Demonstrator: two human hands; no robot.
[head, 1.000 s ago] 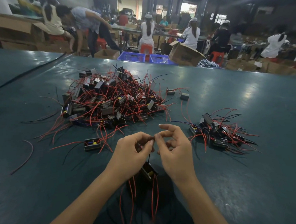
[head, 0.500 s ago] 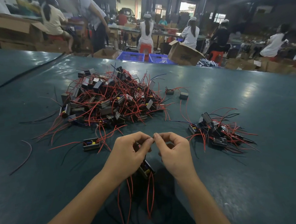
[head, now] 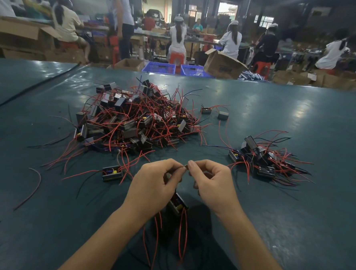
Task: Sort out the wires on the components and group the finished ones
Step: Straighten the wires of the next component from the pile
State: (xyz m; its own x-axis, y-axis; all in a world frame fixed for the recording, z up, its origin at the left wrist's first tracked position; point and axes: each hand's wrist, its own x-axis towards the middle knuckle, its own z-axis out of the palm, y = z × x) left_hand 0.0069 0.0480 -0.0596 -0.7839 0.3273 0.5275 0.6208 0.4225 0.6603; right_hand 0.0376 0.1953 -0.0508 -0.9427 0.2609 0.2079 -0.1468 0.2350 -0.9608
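Now, nearest you the red leads trail loose from the component, which sits low between your wrists, tucked under your left hand. Whether anything but its own wire carries it, I cannot tell. If it hangs by that wire alone, a sharp tug could strain the joint or drop it onto the tabletop.

Just above, both sets of fingers are curled tight. Thumb and forefinger of each hand pinch the wire where the left meets your right hand. The grip is narrow and the wire thin, so it could slip out, and overworking it would likely break the strands.

Watch the trailing leads too: swing them left and they may catch the lone component lying nearby. Farther right, what looks like the finished group has leads fanned toward you, so a piece set down carelessly will probably tangle with them. Farthest, the big unsorted pile lies close enough that a stray toss would mix finished with unfinished.
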